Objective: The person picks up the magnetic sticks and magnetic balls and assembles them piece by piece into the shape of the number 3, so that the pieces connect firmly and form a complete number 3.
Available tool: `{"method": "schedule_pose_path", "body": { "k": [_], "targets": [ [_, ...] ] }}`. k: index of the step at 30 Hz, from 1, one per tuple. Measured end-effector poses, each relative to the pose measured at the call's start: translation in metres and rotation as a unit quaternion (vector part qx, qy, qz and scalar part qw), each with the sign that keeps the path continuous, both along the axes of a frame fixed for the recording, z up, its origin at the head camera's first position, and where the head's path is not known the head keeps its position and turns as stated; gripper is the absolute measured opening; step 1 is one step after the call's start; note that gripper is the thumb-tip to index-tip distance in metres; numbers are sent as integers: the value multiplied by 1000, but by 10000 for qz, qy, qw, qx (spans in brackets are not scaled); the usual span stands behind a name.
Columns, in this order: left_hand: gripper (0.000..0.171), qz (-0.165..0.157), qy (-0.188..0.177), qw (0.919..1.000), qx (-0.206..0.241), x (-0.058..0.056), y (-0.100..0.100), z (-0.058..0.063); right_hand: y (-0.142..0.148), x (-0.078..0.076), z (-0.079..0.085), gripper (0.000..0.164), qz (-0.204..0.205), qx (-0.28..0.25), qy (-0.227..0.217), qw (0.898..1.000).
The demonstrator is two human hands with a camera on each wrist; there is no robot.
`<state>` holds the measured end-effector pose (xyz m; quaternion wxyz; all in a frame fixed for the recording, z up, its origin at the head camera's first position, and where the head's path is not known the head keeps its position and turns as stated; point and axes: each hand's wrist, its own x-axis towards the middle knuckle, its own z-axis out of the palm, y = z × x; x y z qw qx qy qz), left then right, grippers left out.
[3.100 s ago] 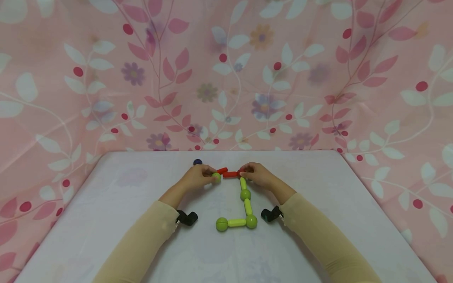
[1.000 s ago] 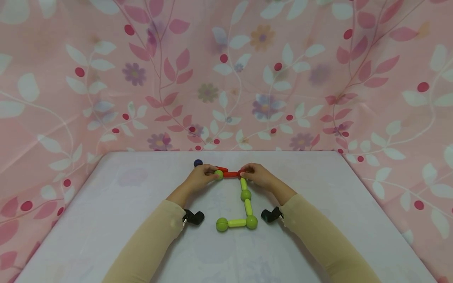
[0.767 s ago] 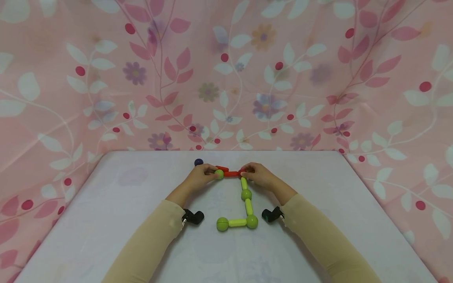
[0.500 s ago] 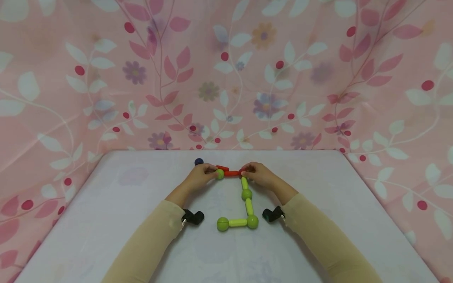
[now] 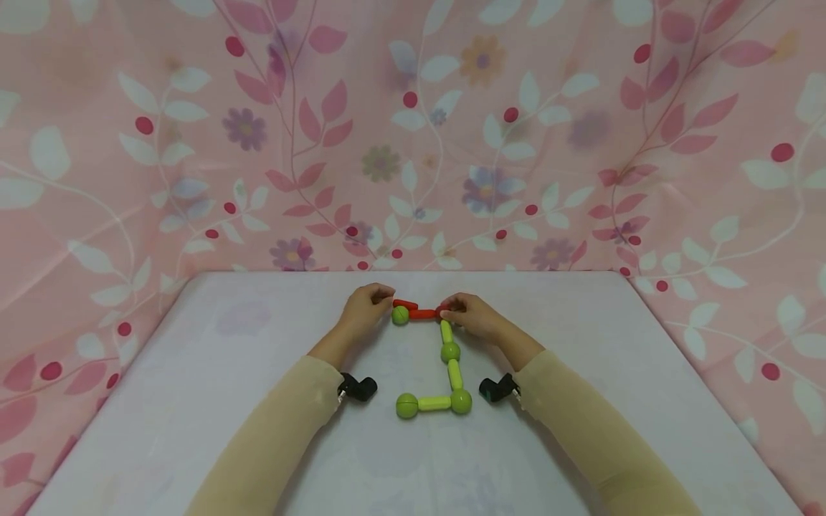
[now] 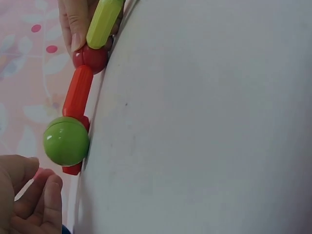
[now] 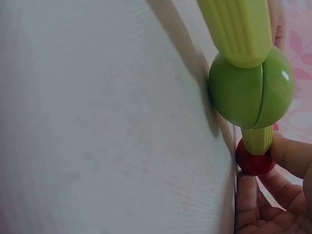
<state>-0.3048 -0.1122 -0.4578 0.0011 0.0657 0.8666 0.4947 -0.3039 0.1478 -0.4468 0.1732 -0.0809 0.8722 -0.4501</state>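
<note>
In the head view a chain of toy rods and balls lies on the table. My right hand (image 5: 479, 316) pinches the red ball (image 7: 253, 158) at its far corner between thumb and fingers. A red rod (image 5: 422, 314) runs left from that ball to a green ball (image 5: 400, 315). My left hand (image 5: 365, 312) is just left of this green ball, apart from it, fingers loosely bent and holding nothing. A second red rod (image 5: 406, 304) lies loose behind the green ball. From the red ball, light green rods (image 5: 455, 375) and green balls (image 5: 450, 352) come nearer and turn left.
The near end of the chain is a green ball (image 5: 407, 405). A sliver of a blue ball (image 6: 66, 229) shows beside the left hand in the left wrist view. The white table (image 5: 193, 430) ends at a pink floral cloth (image 5: 413, 143) behind.
My left hand brought the green ball right to the red rod's end, then let go and moved back leftward. The right hand keeps its pinch on the red ball.
</note>
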Motion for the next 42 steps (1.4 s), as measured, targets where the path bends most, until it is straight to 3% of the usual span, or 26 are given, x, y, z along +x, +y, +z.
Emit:
{"method": "schedule_pose_path", "body": {
  "k": [7, 16, 27, 34, 42],
  "targets": [
    [28, -48, -111, 9999, 17, -4, 5, -9, 0, -1, -2, 32, 38, -62, 16, 10000],
    [24, -151, -211, 9994, -225, -6, 10, -9, 1, -2, -2, 31, -15, -34, 24, 10000],
    [20, 109, -126, 9988, -454, -6, 12, -10, 3, -1, -5, 30, 5, -59, 53, 10000],
    [19, 259, -227, 9980, -523, -1, 16, -7, 2, 1, -3, 29, 11, -66, 80, 9999],
    [18, 362, 21, 9981, -498, 8, 13, -3, 2, 2, -2, 29, -47, -57, 83, 9999]
  ]
}}
